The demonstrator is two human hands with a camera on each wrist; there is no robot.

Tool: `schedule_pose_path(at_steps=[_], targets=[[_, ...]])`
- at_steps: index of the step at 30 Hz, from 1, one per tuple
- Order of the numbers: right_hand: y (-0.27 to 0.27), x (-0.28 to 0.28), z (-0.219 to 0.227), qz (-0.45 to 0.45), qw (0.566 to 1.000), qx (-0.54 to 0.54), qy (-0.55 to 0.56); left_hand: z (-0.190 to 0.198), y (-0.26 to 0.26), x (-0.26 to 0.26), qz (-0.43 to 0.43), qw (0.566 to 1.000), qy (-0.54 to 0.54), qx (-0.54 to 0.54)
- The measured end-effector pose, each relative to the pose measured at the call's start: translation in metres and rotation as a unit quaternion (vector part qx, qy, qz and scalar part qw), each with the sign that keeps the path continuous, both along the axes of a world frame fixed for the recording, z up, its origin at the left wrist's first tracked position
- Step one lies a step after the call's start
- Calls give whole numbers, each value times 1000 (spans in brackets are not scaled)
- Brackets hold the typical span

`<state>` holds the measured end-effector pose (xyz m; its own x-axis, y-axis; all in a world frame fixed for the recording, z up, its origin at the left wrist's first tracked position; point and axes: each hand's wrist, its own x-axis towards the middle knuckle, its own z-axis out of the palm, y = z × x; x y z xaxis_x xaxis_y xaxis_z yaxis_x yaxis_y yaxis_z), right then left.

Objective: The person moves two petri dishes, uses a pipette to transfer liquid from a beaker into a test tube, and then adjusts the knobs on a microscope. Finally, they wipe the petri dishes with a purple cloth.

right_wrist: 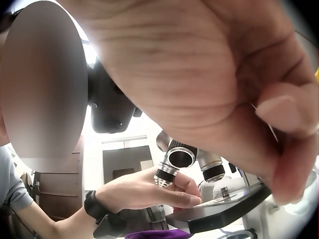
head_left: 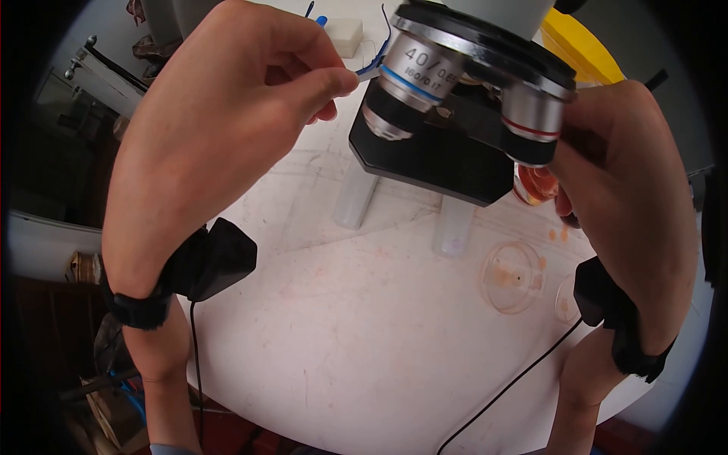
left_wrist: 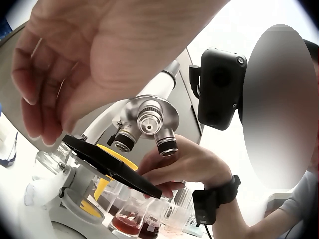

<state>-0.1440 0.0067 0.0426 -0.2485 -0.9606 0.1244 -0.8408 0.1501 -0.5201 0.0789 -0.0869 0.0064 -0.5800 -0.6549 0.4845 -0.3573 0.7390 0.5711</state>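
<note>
A microscope's black stage (head_left: 432, 167) lies beneath its objective lenses, among them the blue-banded 40x objective (head_left: 421, 72) and a red-banded one (head_left: 532, 114). My left hand (head_left: 216, 121) is at the stage's left edge. Its thumb and forefinger pinch the end of a pale, thin strip like a glass slide (head_left: 368, 75). On the opposite side, my right hand (head_left: 626, 155) has bent fingers close by the stage edge, partly hidden behind the red-banded objective in the head view. In the left wrist view, the right fingers overlap the stage edge; I cannot tell whether they grip anything.
Below the stage on the right stand glass vessels with red liquid (left_wrist: 127, 224). A clear petri dish (head_left: 485, 292) lies nearer on the white table (head_left: 318, 341). Behind the microscope are a yellow object (head_left: 584, 45) and a pale block (head_left: 343, 38). Cables trail from both wrist cameras.
</note>
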Motion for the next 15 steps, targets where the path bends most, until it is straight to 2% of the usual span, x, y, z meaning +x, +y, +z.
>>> schedule_pose_path(at_steps=[3, 4, 6, 7, 9, 12, 15], targets=[[-2, 12, 6, -60, 996, 64, -3, 0, -1, 2, 14, 1000, 0, -1], [-2, 11, 6, -55, 997, 51, -9, 1, -2, 3, 17, 1000, 0, -1], [2, -1, -3, 17, 998, -25, -60, 4, -6, 4, -19, 1000, -8, 15], [3, -3, -3, 7, 999, -27, -43, 4, -5, 4, -30, 999, -10, 20], [2, -3, -1, -3, 999, -28, -27, 2, 1, 5, 6, 1000, 4, 17], [-1, -17, -5, 1, 999, 40, -28, -3, 0, 4, 17, 1000, 5, -7], [4, -11, -8, 18, 998, -33, -50, -3, -3, 2, -6, 1000, 12, 16]])
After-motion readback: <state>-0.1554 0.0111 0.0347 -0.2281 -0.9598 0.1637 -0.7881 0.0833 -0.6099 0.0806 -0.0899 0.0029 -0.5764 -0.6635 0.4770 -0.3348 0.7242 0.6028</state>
